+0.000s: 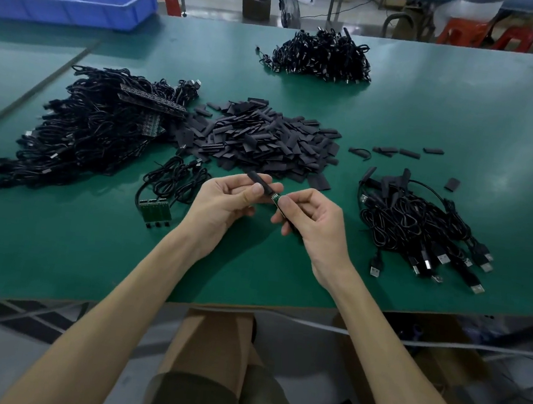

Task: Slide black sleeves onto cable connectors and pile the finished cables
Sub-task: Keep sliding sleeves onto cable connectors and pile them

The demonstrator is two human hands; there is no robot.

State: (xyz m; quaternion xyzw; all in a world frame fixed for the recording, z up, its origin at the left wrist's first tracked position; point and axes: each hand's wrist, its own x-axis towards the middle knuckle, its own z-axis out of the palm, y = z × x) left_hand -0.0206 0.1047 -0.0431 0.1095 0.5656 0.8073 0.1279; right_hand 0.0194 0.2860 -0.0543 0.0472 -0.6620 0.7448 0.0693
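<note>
While both hands hover over table (260,275) mid-front, left hand (226,199) pinches black sleeve (258,181) with thumb and fingers; right hand (310,221) pinches green connector board (275,199). Sleeve's lower end just beside board tip, contact unclear. Sleeve heap (265,139) just beyond hands. Large cable heap (95,131) left, smaller cable pile (420,224) right, its USB plugs near front edge. Bare green strip between hands and front edge. Blue bin (69,0) at far-left corner
</note>
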